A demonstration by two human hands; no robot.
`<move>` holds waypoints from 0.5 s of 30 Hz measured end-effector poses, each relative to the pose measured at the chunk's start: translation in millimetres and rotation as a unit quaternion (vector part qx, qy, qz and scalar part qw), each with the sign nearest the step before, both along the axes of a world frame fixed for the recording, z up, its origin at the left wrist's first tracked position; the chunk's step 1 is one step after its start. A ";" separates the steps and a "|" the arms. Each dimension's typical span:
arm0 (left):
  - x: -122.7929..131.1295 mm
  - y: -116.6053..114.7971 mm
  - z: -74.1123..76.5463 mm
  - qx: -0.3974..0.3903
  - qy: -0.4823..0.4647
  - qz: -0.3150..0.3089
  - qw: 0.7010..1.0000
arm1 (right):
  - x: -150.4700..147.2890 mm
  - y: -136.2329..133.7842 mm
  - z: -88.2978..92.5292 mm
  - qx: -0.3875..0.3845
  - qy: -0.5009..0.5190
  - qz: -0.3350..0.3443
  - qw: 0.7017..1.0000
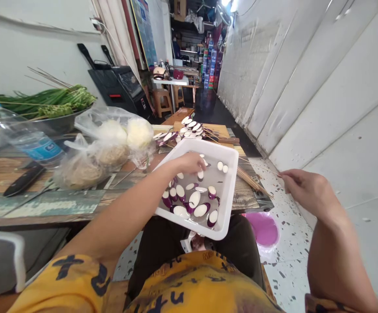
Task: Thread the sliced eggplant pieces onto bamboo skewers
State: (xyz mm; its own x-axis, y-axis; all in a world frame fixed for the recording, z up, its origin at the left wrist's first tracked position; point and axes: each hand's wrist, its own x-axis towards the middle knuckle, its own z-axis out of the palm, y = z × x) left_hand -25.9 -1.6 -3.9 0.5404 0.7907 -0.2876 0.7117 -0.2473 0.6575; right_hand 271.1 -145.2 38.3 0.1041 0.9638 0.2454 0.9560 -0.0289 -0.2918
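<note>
A white plastic tray (225,196) juts over the table edge above my lap, holding water and several eggplant slices (193,200). My left hand (190,163) reaches into the tray's far end, fingers curled down over the slices there; what they grip is hidden. Out to the right, off the table, my right hand (301,187) pinches the end of a thin bamboo skewer (267,171). A bundle of bare skewers (250,180) lies on the table right of the tray. Beyond the tray, skewered eggplant slices (189,128) are piled on a wooden board.
Clear bags of noodles and white lumps (107,150) sit left of the tray. A water bottle (22,137), a black-handled knife (22,180) and a metal bowl of green chives (50,106) are further left. A pink stool (263,228) stands on the floor; a white wall runs right.
</note>
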 end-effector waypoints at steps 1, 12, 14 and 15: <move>0.3 -0.4 0.2 -0.020 -0.041 0.013 0.999 | -5.3 -10.4 -4.3 0.024 0.030 -0.001 0.999; 8.5 -4.4 2.9 -0.174 -0.257 0.120 0.943 | -81.8 -61.5 -49.9 0.295 0.060 -0.028 0.953; 9.1 -1.7 5.2 -0.213 -0.359 0.104 0.903 | -86.3 -54.8 -52.1 0.239 0.133 0.033 0.961; 8.8 -0.1 6.1 -0.226 -0.404 0.098 0.881 | -87.1 -50.2 -53.4 0.213 0.170 0.054 0.961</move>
State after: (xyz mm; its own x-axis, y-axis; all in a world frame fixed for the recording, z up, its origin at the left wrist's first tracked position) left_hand -17.1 -1.7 2.2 0.5798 0.7946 -0.1804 -0.0346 0.2452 0.9689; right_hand 184.0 -195.4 -15.1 0.1529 0.7931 0.5896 0.7943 0.2564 -0.5508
